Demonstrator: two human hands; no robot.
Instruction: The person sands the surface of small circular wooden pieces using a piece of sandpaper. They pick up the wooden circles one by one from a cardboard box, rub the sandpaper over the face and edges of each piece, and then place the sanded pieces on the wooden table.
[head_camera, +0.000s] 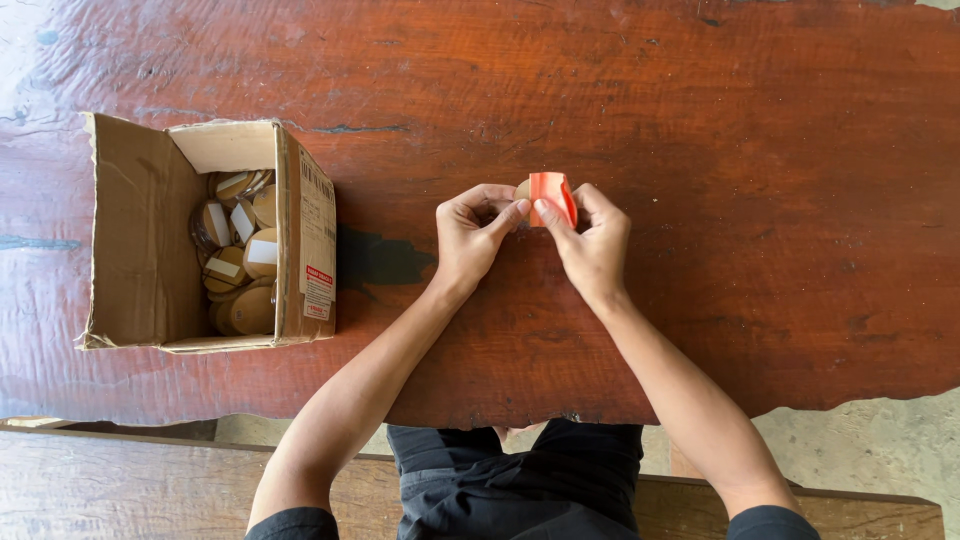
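View from above, looking down at my two hands at work over a broad slab table (700, 120) of dark red, glossy wood that fills most of the frame.

Just right of centre, my left hand (470, 235) and right hand (595, 245) meet, fingertips turned toward each other. Between them I hold a small tan disc (522, 189), of which only an edge shows, with an orange strip (552, 196) wrapped or folded over it. The left thumb and forefinger pinch the disc from its left side; the right thumb and fingers pinch the orange strip from the right. Both hands are closed on the piece, not spread. The piece appears raised slightly off the wood, though I cannot tell for certain. Holding it from both sides keeps the disc steady while the strip is handled.

At the left of the frame stands an open cardboard box (140, 240), its flaps turned out and one long side bearing a printed label. Inside lies a loose heap of similar tan discs (240, 260), several crossed by pale bands. The box is well apart from my hands, with its open top facing up.

Along the bottom edge, my forearms run up from my dark clothing (515, 480), and a wooden bench (120, 490) shows beneath the table's irregular near edge. At lower right, pale concrete floor (880, 440).
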